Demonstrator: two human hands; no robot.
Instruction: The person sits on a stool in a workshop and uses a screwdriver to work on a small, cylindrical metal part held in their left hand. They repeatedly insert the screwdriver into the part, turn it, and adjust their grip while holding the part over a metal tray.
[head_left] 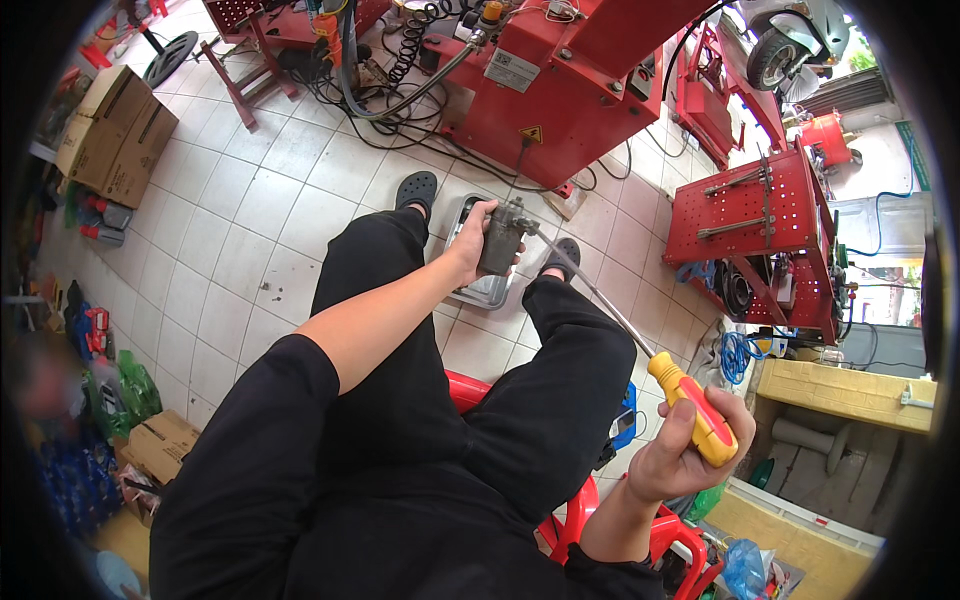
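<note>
My left hand is wrapped round a dark grey, cylindrical metal part with a small fitting on top, held between my knees. In my right hand is a long screwdriver with a yellow and red handle. Its shaft slants up and left, and the tip meets the fitting at the top of the metal part. Whether the tip sits in a screw is too small to tell. Below the part, a shallow metal tray lies on the floor between my feet.
A large red machine stands ahead, with black cables and hoses across the tiles. To the right is a red perforated tool cart with wrenches. Cardboard boxes are stacked at the left. A red plastic stool is under me.
</note>
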